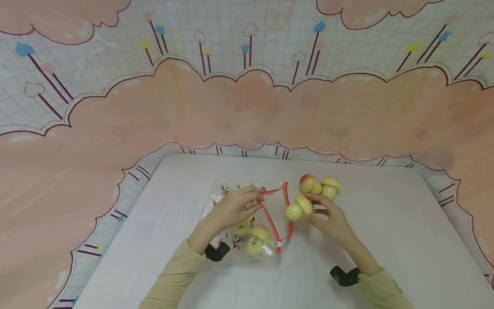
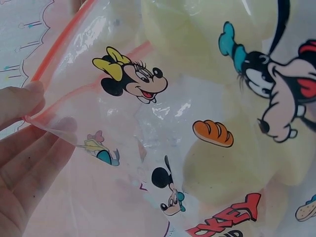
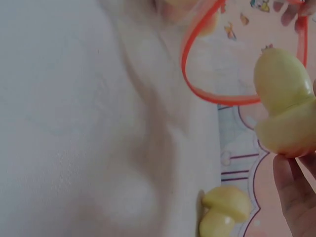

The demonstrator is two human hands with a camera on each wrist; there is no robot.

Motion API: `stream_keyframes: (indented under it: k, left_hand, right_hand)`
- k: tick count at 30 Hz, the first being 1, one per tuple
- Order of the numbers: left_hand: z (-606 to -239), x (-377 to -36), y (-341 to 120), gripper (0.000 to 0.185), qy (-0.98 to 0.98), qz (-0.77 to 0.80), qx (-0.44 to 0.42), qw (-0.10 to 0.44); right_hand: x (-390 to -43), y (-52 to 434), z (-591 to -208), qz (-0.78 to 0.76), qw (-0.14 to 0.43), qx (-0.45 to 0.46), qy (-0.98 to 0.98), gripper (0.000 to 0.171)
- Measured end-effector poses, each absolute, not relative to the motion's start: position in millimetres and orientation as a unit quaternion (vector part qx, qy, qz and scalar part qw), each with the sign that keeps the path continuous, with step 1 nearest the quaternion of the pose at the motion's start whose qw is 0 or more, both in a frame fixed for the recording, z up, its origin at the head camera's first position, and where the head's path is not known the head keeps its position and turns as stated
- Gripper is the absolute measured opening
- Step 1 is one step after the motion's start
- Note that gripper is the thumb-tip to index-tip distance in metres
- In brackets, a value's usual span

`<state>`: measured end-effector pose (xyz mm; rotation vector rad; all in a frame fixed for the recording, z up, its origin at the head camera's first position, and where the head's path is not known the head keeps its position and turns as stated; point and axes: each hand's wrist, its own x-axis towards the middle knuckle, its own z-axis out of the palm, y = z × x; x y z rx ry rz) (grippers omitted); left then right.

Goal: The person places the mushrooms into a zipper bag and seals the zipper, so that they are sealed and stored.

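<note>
From the head camera, the left hand point(image 1: 231, 210) pinches the red rim of a clear cartoon-print bag point(image 1: 247, 223) while the right hand point(image 1: 332, 219) grips a toy mushroom point(image 1: 298, 208) just beside the bag's mouth; two more mushrooms point(image 1: 320, 185) lie just beyond the fingers. The left wrist view shows fingertips point(image 2: 22, 98) clamping the rim. The right wrist view shows fingers point(image 3: 296, 192) curled beneath the mushroom point(image 3: 286, 101).

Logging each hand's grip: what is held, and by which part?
Left hand pinches the clear cartoon-printed zip bag at its red rim; right hand holds a yellow toy mushroom by its cap.
</note>
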<state>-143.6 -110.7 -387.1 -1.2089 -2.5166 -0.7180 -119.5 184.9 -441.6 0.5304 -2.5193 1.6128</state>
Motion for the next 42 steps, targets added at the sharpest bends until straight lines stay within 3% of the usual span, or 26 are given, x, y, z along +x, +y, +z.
stream_keyframes:
  k: [33, 37, 42]
  left_hand:
    - [-383.3, -142.8, -110.2, 0.013, -0.863, -0.241, -0.426, 0.123]
    - [-383.2, -143.0, -110.0, 0.012, -0.859, -0.243, -0.432, 0.126]
    - [-383.7, -143.4, -109.7, 0.012, -0.860, -0.245, -0.432, 0.117]
  right_hand:
    - [-122.0, 117.2, -447.5, 0.417, 0.038, 0.260, -0.870, 0.055]
    - [-121.4, 113.8, -449.5, 0.421, 0.057, 0.279, -0.861, 0.051]
    - [-119.4, 112.1, -451.3, 0.420, 0.074, 0.279, -0.860, 0.034]
